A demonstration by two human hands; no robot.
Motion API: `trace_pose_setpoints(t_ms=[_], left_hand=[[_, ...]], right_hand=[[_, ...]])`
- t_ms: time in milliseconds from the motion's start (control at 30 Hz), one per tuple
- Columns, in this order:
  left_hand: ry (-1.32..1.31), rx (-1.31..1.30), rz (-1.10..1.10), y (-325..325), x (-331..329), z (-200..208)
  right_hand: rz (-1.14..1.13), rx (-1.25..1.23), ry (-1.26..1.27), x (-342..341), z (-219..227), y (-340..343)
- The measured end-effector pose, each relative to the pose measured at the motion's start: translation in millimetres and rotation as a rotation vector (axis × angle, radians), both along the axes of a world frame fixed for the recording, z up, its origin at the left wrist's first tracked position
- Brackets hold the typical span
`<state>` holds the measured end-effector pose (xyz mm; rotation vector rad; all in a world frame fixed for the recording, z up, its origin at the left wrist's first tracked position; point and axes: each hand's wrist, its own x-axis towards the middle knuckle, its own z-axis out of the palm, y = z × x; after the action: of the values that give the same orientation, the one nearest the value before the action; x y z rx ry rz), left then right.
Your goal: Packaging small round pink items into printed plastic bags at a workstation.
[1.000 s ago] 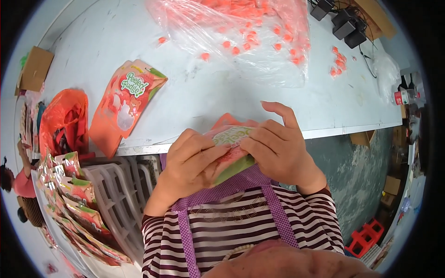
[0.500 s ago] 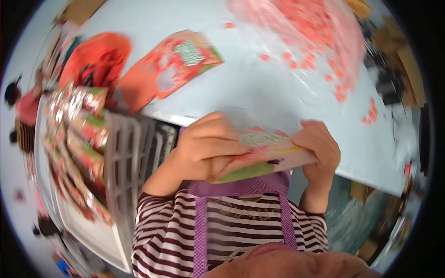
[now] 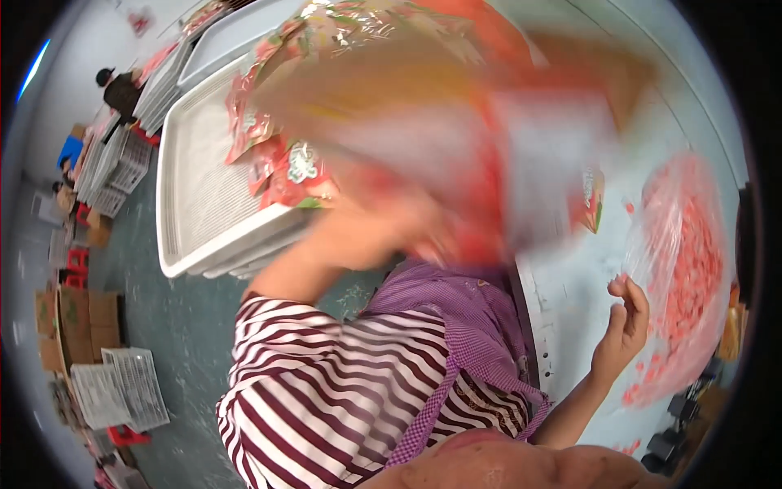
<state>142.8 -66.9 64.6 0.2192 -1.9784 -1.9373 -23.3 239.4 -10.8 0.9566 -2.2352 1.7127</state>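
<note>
My left hand (image 3: pixel 383 232) grips a large printed packet (image 3: pixel 464 155), red with pale areas and smeared by motion. The packet hangs over the end of a white tray (image 3: pixel 213 216) with a ridged floor. Shiny red and green packets (image 3: pixel 301 167) lie in that tray, partly hidden behind the moving one. Over the pale table, my right hand (image 3: pixel 626 322) holds nothing, its fingers loosely curved and apart. Beside it lies a clear plastic bag (image 3: pixel 688 261) full of small pink-red pieces. Another packet's edge (image 3: pixel 596 200) shows on the table.
Loose pieces (image 3: pixel 643 371) lie by the bag's mouth. An orange bag (image 3: pixel 489 24) is at the far edge, partly hidden. Across the green floor (image 3: pixel 195 350) stand crates (image 3: pixel 142 387), cardboard boxes (image 3: pixel 85 318) and red stools (image 3: pixel 77 261). People (image 3: pixel 122 94) are at the far left.
My body and view have turned left toward the tray. The packet was between both hands; now only my left hand has it, swung over to the tray. My right hand has let go.
</note>
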Motion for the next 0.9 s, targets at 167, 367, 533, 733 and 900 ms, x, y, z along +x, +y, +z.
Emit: trace_pose_setpoints(t_ms=[167,367,533,733,900], left_hand=[[0.518,-0.785,1.094,-69,51,41],[-0.258,-0.942,0.898,-114,92,-51],[-0.334,-0.434,0.635,-118,87,-33],[-0.219,-1.370,0.933,-71,81,-12],[0.207,-0.614,-0.184,19,-10,-46]], right_hand=[[-0.042,0.166,0.025,-19,-13,-20],[-0.030,0.212,-0.016,-29,-33,-19],[-0.103,0.186,-0.046,-20,-46,-4],[-0.184,0.354,0.095,-9,-64,23],[-0.422,0.486,0.096,29,-74,56]])
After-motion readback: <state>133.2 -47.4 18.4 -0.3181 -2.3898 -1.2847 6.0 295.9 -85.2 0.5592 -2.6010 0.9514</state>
